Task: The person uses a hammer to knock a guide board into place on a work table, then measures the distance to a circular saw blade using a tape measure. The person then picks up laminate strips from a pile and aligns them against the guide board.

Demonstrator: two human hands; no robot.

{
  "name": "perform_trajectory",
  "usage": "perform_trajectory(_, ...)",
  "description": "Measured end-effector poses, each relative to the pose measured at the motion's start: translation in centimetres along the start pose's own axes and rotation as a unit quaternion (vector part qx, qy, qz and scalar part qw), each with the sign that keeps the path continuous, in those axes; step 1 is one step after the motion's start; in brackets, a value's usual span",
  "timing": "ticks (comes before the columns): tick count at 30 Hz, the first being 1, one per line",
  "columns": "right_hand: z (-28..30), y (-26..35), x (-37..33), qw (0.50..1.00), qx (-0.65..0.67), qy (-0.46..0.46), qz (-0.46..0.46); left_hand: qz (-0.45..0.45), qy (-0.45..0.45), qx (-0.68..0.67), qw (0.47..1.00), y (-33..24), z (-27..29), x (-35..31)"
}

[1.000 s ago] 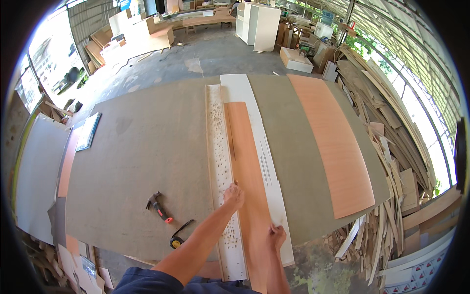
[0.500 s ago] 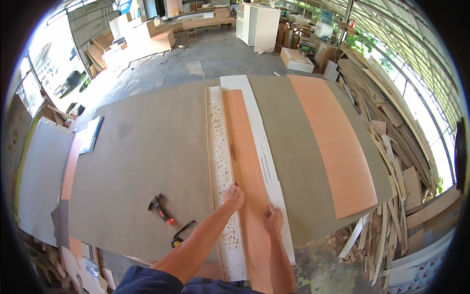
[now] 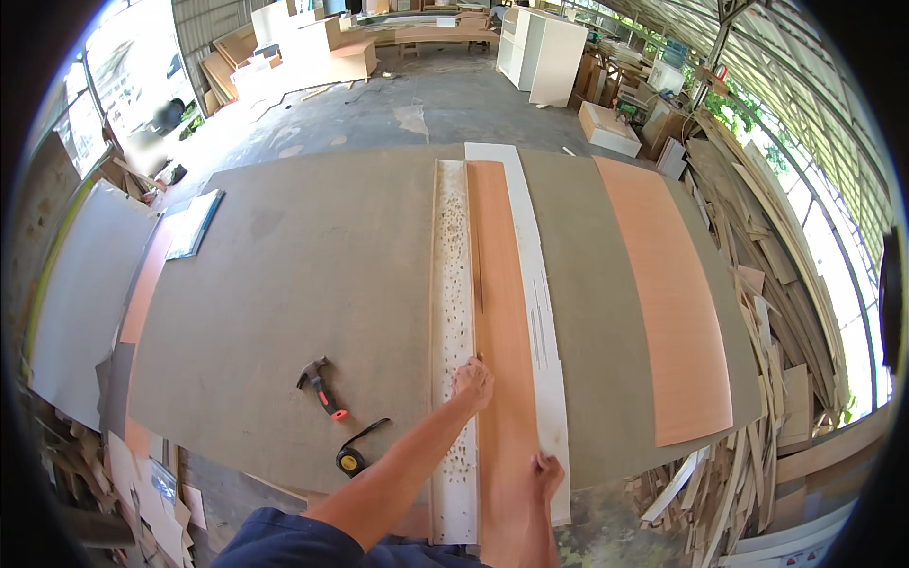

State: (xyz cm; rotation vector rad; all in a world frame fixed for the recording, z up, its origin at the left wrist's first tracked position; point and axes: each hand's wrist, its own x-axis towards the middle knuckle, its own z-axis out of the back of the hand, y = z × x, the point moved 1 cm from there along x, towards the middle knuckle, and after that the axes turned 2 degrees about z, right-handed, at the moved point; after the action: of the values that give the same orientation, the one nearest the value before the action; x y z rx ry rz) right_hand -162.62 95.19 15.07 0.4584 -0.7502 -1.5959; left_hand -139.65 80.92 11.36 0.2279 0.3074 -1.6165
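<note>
A long orange wood-grain sheet lies lengthwise before me. It runs beside a narrow white strip of board dotted with brown specks. At the seam between them, my left hand is closed, and whatever its fingers hold is hidden. Nearer my body, my right hand pinches the sheet's right edge with curled fingers. A white panel with thin dark lines shows along that edge, partly covered by the sheet. Left of my forearm lie a claw hammer and a tape measure with a black strap.
Everything rests on a wide grey-brown board. Another orange sheet lies on its right part, and a flat plastic-wrapped packet at its left edge. Scrap wood is piled along the right; a white cabinet stands beyond.
My right hand has slid toward my body along the sheet's edge. My left hand keeps about the same place on the seam. The whole view has shifted, so things appear farther right.
</note>
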Motion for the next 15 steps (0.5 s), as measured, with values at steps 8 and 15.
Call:
perform_trajectory(8, -7.3, 4.4, 11.8, 0.992, -0.063, -0.026, 0.109, 0.103, -0.061, -0.057, 0.991, 0.6, -0.7, 0.6)
perform_trajectory(15, -5.0, 3.0, 7.7, 0.983, -0.113, 0.074, 0.127, 0.028, -0.034, 0.001, 0.999, 1.4, 0.4, -0.2)
